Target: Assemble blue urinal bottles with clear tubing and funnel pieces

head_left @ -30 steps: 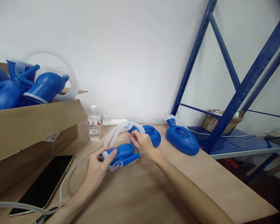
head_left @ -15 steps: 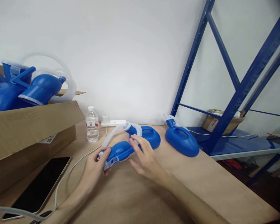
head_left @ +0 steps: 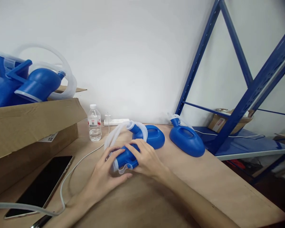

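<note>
Since 0.5 s ago, our right hand (head_left: 148,158) has changed most: it was spread beside the far end of the blue piece (head_left: 127,156), and now its fingers curl over the body, holding it. Our left hand (head_left: 105,172) has changed its hold too. Its thumb lay across the piece; now 2 of its fingers lie over the top near the white rim (head_left: 114,165), while the thumb stands well away from them, low, on our side of the piece. That hand is wide, and we cannot tell how firmly it grips. The piece has turned a little, so we see more of the rim, with the clear strap (head_left: 125,168) below, between our hands. It is just in front of the nearer jug (head_left: 154,137), over the table (head_left: 228,186).

We count 2 blue jugs on the table: this nearer 1, partly hidden by our right hand, and the farther jug (head_left: 187,141) to the right. Both have stayed in place. Pale tubing (head_left: 111,139) loops by the nearer jug's mouth.

We also count 1 water bottle (head_left: 94,125), 1 power strip (head_left: 117,122) against the wall, and 1 phone (head_left: 39,186) to the left, with a white cable (head_left: 68,175) passing beside it. There are 2 cartons: the big carton (head_left: 35,123) on our left, heaped with at least 3 blue parts (head_left: 41,82) that overlap too much for an exact count, and the small carton (head_left: 218,123) on the blue shelf (head_left: 251,142).
</note>
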### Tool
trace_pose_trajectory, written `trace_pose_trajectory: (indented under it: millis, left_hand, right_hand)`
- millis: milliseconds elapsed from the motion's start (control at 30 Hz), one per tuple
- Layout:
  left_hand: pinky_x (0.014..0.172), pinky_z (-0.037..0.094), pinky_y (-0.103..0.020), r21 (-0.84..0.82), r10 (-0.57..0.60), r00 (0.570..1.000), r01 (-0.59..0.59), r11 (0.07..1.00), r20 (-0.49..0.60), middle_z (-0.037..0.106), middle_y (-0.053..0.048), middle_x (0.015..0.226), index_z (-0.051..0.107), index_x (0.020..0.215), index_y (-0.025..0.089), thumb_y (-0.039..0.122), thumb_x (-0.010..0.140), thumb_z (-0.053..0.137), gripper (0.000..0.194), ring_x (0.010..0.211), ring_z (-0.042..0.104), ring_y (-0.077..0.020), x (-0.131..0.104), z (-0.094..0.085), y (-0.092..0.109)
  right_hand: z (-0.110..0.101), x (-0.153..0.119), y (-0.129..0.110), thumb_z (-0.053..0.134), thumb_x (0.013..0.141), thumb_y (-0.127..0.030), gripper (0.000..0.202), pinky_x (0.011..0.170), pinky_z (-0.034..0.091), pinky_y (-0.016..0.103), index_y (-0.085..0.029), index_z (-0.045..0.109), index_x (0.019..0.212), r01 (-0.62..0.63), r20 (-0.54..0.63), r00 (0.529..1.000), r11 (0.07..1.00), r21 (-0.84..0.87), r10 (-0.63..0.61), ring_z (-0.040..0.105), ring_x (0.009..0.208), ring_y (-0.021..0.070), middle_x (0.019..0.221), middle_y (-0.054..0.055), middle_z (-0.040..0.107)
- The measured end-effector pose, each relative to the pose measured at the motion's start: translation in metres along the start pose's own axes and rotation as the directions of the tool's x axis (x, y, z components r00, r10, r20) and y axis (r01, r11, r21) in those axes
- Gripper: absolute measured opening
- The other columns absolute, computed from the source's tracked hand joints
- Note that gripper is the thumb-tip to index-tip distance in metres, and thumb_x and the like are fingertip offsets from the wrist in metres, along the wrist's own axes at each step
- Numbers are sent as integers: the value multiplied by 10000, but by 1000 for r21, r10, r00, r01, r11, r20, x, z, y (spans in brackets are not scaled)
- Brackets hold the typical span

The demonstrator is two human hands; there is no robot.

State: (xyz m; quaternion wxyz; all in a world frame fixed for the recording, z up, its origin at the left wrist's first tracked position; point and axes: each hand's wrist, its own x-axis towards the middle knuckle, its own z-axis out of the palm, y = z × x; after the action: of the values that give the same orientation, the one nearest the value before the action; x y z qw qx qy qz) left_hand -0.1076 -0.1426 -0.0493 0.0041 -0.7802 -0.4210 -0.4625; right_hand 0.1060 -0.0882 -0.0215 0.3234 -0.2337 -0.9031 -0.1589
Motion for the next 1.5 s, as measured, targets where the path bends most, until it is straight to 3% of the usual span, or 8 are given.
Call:
trace_pose_trajectory:
  millis: [267, 633, 767, 867, 1033, 1167, 1300, 1500]
  left_hand:
    - [861, 622, -317, 268, 205, 969, -163, 949, -137, 750, -76, 1157, 589, 1294, 227, 467, 958, 625, 413, 977, 757, -222, -2, -3, -9]
    - [669, 566, -301, 415, 308, 941, -226, 881, -139, 758, -71, 959, 601, 1148, 188, 332, 916, 656, 278, 768, 739, -207, 4, -15, -6]
    - [510, 450, -268, 267, 224, 974, -208, 941, -29, 677, 4, 717, 577, 881, 214, 257, 881, 594, 46, 564, 633, -151, -6, -2, 2]
    - [600, 496, -279, 62, 163, 982, -169, 984, 90, 711, -15, 808, 581, 859, 231, 269, 786, 576, 82, 686, 673, -178, -23, 11, 13]
    - [658, 506, -322, 1, 190, 867, -215, 977, 460, 684, -12, 841, 581, 809, 246, 287, 754, 632, 86, 714, 643, -201, -30, 19, 25]
    - [928, 495, -465, 135, 124, 955, -165, 977, 269, 666, -97, 1167, 607, 1082, 231, 203, 793, 584, 291, 1100, 615, -310, -11, 14, 11]
    - [811, 515, -399, 154, 25, 1000, -27, 988, 13, 673, -86, 989, 583, 1006, 201, 231, 928, 550, 90, 929, 632, -255, -3, 13, -3]
    - [741, 521, -302, 80, 128, 992, -127, 989, -8, 703, -32, 888, 630, 933, 210, 285, 986, 575, 106, 817, 656, -187, 0, 9, -2]
  right_hand:
    - [9, -6, 10, 520, 987, -555, 643, 1083, 510, 473, -72, 523, 1412, 101, -64, 993, 995, 24, -100, 634, 1240, 312, 1320, 211, 671]
    - [2, -13, 16, 707, 889, -418, 651, 856, 613, 419, -125, 509, 1435, -172, 84, 981, 984, -41, 175, 619, 1222, 335, 1362, 204, 635]
    - [3, -12, 16, 707, 878, -302, 651, 859, 613, 414, -168, 480, 1473, -222, 144, 963, 973, -65, 229, 567, 1285, 331, 1409, 185, 603]
    - [4, -12, 23, 698, 863, -224, 678, 816, 626, 416, -177, 458, 1495, -262, 179, 944, 960, -103, 277, 539, 1316, 340, 1445, 181, 574]
    - [2, -15, 39, 710, 888, -345, 640, 879, 617, 443, -192, 490, 1469, -246, 108, 963, 969, -25, 248, 573, 1288, 328, 1414, 168, 599]
    - [3, -18, 39, 711, 888, -407, 625, 912, 602, 433, -197, 515, 1443, -226, 52, 973, 973, 38, 224, 594, 1272, 316, 1391, 151, 621]
    - [4, -19, 30, 727, 871, -373, 630, 927, 594, 427, -192, 517, 1436, -234, 36, 972, 971, 46, 233, 598, 1267, 312, 1396, 149, 619]
    - [9, -20, 18, 689, 878, -316, 592, 962, 578, 457, -144, 523, 1419, -128, 42, 991, 990, 57, 126, 599, 1245, 321, 1370, 181, 631]
